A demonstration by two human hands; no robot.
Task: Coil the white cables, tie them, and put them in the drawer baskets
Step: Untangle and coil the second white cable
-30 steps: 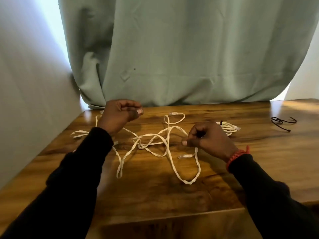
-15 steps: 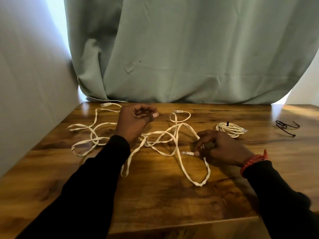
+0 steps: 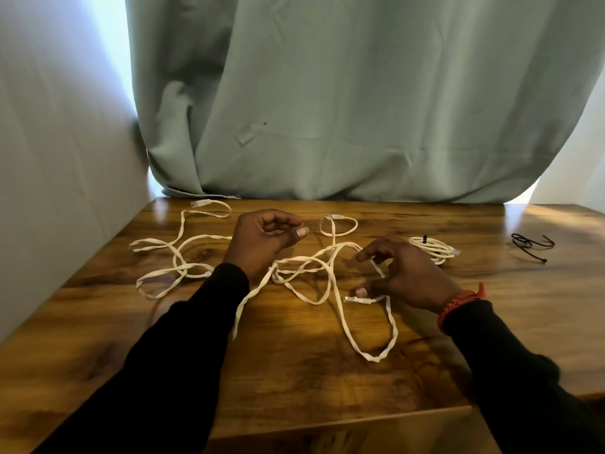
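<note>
The loose cable [image 3: 330, 280] sprawls tangled across the table [image 3: 294, 371]; right of it, one coil [image 3: 432, 249] lies tied. Your right hand [image 3: 406, 276] hovers spread over a plug [image 3: 357, 300]; your left hand [image 3: 265, 237] is curled, seemingly empty. Coiling, tying and storing remain.

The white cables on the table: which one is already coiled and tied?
The small coiled cable beyond the right hand, a neat bundle bound by a black tie. The loose white cables sprawl untied across the table.
</note>
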